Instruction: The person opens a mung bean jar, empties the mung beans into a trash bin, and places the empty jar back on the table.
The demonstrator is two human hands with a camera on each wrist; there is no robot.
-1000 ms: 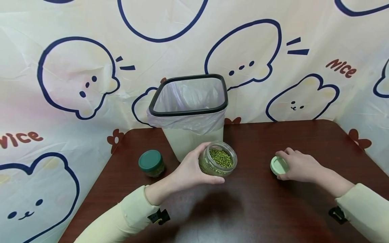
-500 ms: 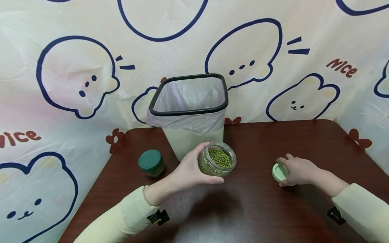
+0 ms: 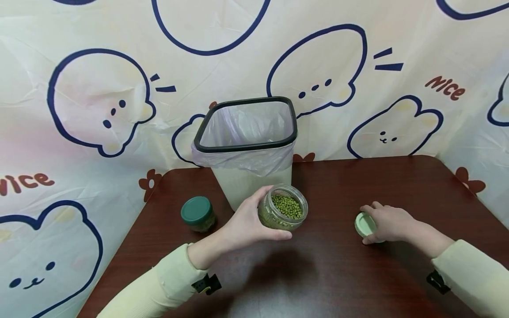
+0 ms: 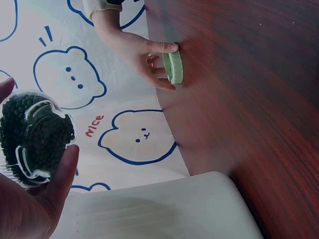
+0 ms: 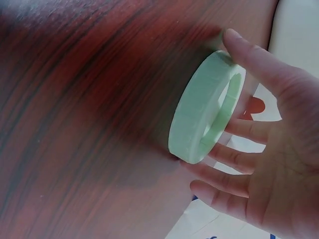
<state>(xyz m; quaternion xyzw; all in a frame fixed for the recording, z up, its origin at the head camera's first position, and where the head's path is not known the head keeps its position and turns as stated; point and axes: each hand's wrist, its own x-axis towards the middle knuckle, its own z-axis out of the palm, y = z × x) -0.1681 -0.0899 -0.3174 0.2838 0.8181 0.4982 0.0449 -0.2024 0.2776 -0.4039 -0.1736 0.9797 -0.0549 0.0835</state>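
Observation:
In the head view, my left hand (image 3: pixel 246 225) grips a clear jar (image 3: pixel 267 216) of green mung beans (image 3: pixel 287 206), raised over the table and tilted, its mouth uncovered. Its wall is ringed by my thumb and fingers, and some fingers are hidden behind it. Over on the right, my right hand (image 3: pixel 391 225) holds a pale green jar lid (image 3: pixel 363 224) by the edge, low at the tabletop. The right wrist view shows the lid (image 5: pixel 197 112) with its hollow side toward the palm, thumb at one edge and fingertips by the other.
A bin (image 3: pixel 254 174) with a black rim and plastic liner stands behind the left hand. To its left sits a small jar with a dark green lid (image 3: pixel 196 210). A patterned cloth (image 3: pixel 119 26) hangs behind the brown table (image 3: pixel 338 274).
My right hand and the lid have shifted slightly down toward me, mostly in the first half second. The left hand keeps the jar almost in place.

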